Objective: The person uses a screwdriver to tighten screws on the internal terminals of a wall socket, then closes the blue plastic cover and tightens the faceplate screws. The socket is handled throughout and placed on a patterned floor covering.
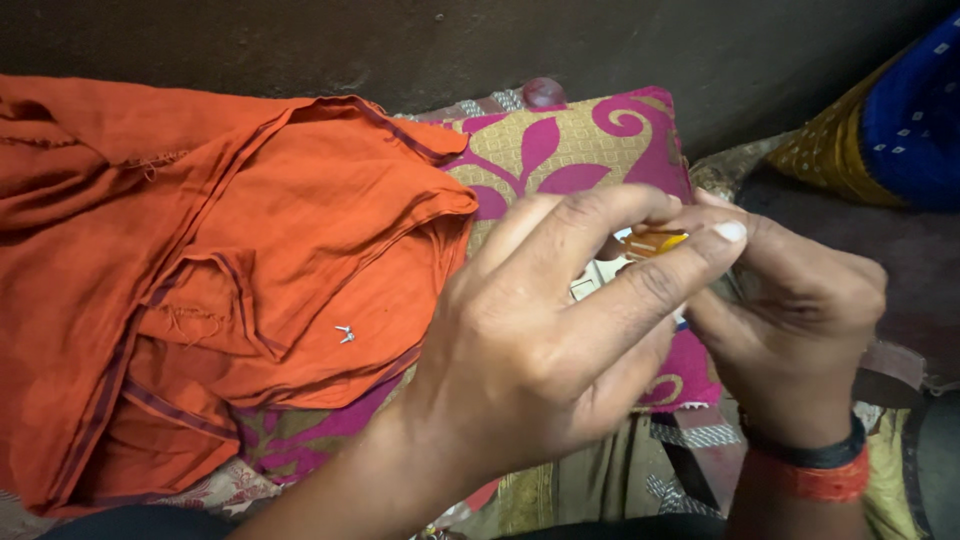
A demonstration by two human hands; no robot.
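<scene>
Orange garment [200,280] lies left, small metal hook [345,333] already on it. Left hand [530,350] and right hand [800,330] together pinch a small orange-and-white packet [650,243]; nothing drawn out yet.

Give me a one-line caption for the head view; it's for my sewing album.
Left hand and right hand pinch a small orange-and-white item over a magenta cushion, beside orange cloth.

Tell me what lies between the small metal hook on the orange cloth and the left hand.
In the head view, only folded orange cloth lies between the metal hook and the left hand; near the hand, its edge gives way to the pink patterned cushion.
</scene>
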